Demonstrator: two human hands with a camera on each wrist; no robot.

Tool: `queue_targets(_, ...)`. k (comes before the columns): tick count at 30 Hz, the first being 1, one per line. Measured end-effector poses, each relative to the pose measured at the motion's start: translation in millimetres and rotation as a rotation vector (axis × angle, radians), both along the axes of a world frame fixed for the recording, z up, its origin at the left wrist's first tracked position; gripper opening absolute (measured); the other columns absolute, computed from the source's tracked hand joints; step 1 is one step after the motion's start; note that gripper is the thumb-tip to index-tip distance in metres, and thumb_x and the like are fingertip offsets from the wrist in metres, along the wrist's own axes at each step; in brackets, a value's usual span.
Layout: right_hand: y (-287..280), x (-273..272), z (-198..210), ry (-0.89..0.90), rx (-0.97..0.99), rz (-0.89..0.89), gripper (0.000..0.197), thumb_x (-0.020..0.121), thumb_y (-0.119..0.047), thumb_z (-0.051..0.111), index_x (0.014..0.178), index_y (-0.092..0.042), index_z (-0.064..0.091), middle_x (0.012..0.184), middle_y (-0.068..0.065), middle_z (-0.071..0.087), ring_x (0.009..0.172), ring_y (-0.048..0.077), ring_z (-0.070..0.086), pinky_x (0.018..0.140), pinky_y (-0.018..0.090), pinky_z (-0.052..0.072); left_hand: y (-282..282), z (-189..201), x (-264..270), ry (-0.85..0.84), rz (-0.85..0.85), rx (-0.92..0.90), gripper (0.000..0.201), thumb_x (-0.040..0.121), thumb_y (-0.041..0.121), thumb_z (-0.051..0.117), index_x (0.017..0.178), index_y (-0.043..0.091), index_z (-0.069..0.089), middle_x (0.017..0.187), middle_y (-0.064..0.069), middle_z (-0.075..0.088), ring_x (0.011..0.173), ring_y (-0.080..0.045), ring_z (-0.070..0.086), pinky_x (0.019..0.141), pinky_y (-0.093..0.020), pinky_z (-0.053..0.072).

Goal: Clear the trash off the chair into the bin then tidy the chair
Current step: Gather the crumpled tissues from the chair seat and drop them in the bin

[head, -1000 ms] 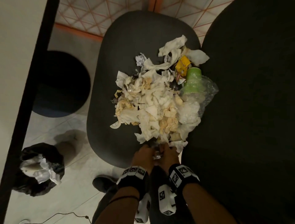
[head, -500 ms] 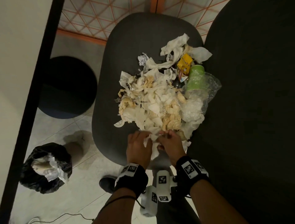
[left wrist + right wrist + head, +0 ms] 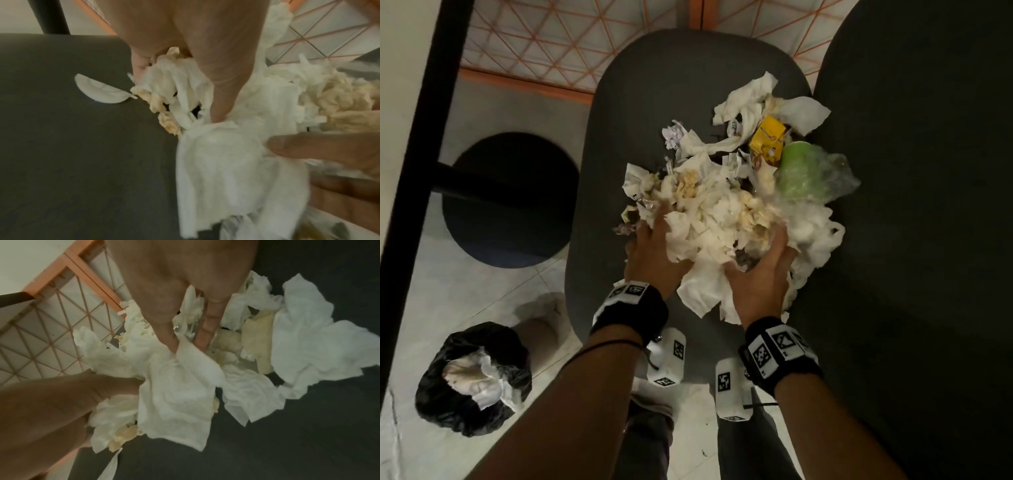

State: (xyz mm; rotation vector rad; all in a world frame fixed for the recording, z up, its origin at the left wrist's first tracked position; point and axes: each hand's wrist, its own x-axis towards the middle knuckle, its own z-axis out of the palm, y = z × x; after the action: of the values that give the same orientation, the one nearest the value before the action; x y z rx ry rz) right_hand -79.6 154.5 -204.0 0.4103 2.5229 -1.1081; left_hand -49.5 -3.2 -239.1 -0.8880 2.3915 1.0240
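Both hands are in the pile of trash [image 3: 726, 219] that lies on the dark grey seat of the chair [image 3: 654, 85]. The left hand [image 3: 654, 253] lies on the left side of the pile with its fingers spread and pushed into the crumpled white tissues [image 3: 222, 155]; in the left wrist view the fingers [image 3: 224, 84] go down into the paper, not closed around a piece. The right hand [image 3: 760, 277] lies on the right side, palm down, and its fingers [image 3: 207, 321] are also straight and pressed between the tissues, so neither hand is grasping anything (as far as the blurred pictures show).

The pile is mostly white and yellowish tissue paper. At its far right side there is a green cup [image 3: 799, 174] inside clear plastic wrap [image 3: 835, 174], and just beside it a small yellow carton [image 3: 768, 137]. A single white scrap [image 3: 98, 91] lies on the seat a little apart from the pile, to the left.

The bin [image 3: 472, 380], lined with a black bag and already with some tissues in it, stands on the tiled floor [image 3: 431, 281] to the left of the chair, well apart from the hands. A round black stool [image 3: 510, 202] is beyond it
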Motion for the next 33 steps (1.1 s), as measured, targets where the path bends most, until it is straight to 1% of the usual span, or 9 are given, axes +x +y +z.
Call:
queue_targets(2, 1.0, -3.7, -3.3, -0.05, 0.056, 0.078, 0.089, 0.077, -0.02, 0.075, 0.146, -0.034, 0.021, 0.13, 0.011, 0.041, 0.102, 0.027, 0.059, 0.092, 0.038, 0.05, 11.2, -4.0, -1.8, 0.006, 0.002, 0.042, 0.093, 0.074, 0.025, 0.07, 0.147, 0.041, 0.015, 0.149, -0.013, 0.025, 0.135, -0.043, 0.03, 0.112, -0.053, 0.03)
queue_targets(6, 3.7, -15.0, -3.3, -0.056, 0.135, 0.196, 0.063, 0.079, -0.018, 0.068, 0.136, -0.027, 0.042, 0.119, 0.016, 0.047, 0.1, 0.035, 0.057, 0.084, 0.033, 0.046, 34.1, 1.0, -3.6, 0.084, 0.218, 0.242, 0.085, 0.075, 0.008, 0.059, 0.146, 0.038, 0.021, 0.153, -0.014, 0.016, 0.141, -0.031, 0.023, 0.113, -0.035, 0.027)
queue_targets(13, 1.2, -19.7, -1.4, -0.041, 0.101, 0.206, 0.045, 0.077, -0.01, 0.066, 0.122, -0.017, 0.062, 0.121, 0.016, 0.053, 0.11, 0.035, 0.053, 0.092, 0.033, 0.042, 52.0, 16.7, 3.7, 0.183, 0.213, 0.421, 0.104, 0.074, 0.009, 0.076, 0.147, 0.048, 0.014, 0.133, -0.004, 0.023, 0.117, -0.007, 0.032, 0.099, -0.017, 0.032)
queue_targets(17, 6.9, -24.5, -0.9, -0.019, 0.086, 0.239, 0.039, 0.073, -0.012, 0.073, 0.112, -0.016, 0.067, 0.107, 0.014, 0.057, 0.101, 0.033, 0.056, 0.087, 0.033, 0.046, 47.3, 21.2, -10.2, 0.195, 0.348, 0.518, 0.077, 0.072, 0.017, 0.073, 0.138, 0.04, 0.04, 0.131, -0.006, 0.032, 0.121, -0.016, 0.04, 0.104, -0.028, 0.037)
queue_targets(22, 10.4, -18.7, 3.8, -0.026, -0.196, 0.089, 0.044, 0.069, -0.009, 0.071, 0.11, -0.019, 0.058, 0.109, 0.008, 0.06, 0.101, 0.025, 0.06, 0.086, 0.037, 0.053, 49.6, 26.5, -19.4, 0.259, 0.372, 0.369, 0.039, 0.078, 0.034, 0.073, 0.111, 0.028, 0.052, 0.117, -0.008, 0.045, 0.095, -0.011, 0.049, 0.083, -0.02, 0.041)
queue_targets(24, 12.6, -19.2, 11.2, -0.092, -0.437, 0.031, 0.067, 0.072, 0.005, 0.068, 0.119, -0.037, 0.045, 0.124, 0.001, 0.056, 0.112, 0.016, 0.059, 0.091, 0.026, 0.052, 49.6, 25.1, -17.6, 0.309, 0.388, 0.352, 0.038, 0.075, 0.036, 0.072, 0.106, 0.03, 0.05, 0.114, -0.007, 0.052, 0.099, -0.019, 0.054, 0.085, -0.029, 0.05)
queue_targets(26, 16.3, -23.9, 15.1, -0.151, -0.527, 0.106, 0.089, 0.071, 0.011, 0.067, 0.128, -0.05, 0.035, 0.133, -0.006, 0.053, 0.119, 0.008, 0.056, 0.098, 0.024, 0.05, 48.9, 26.1, -14.1, 0.327, 0.394, 0.381, 0.049, 0.077, 0.022, 0.073, 0.119, 0.03, 0.047, 0.122, 0.0, 0.054, 0.109, -0.017, 0.055, 0.086, -0.02, 0.048)
queue_targets(29, 12.3, -32.4, 13.1, -0.254, -0.311, 0.289, 0.078, 0.066, -0.01, 0.074, 0.134, -0.033, 0.046, 0.123, -0.004, 0.063, 0.111, 0.014, 0.061, 0.1, 0.041, 0.05, 43.5, 27.0, -8.7, 0.245, 0.42, 0.471, 0.078, 0.082, 0.012, 0.073, 0.145, 0.024, 0.029, 0.128, 0.012, 0.044, 0.116, -0.005, 0.046, 0.091, -0.014, 0.037)
queue_targets(33, 6.3, -39.9, 14.8, -0.259, -0.211, 0.248, 0.053, 0.06, -0.025, 0.072, 0.112, -0.024, 0.065, 0.113, 0.006, 0.067, 0.104, 0.024, 0.063, 0.097, 0.045, 0.051, 34.2, 21.2, 3.3, 0.166, 0.486, 0.434, 0.066, 0.067, 0.034, 0.077, 0.127, 0.02, 0.052, 0.116, 0.004, 0.062, 0.109, -0.017, 0.06, 0.091, -0.03, 0.05)
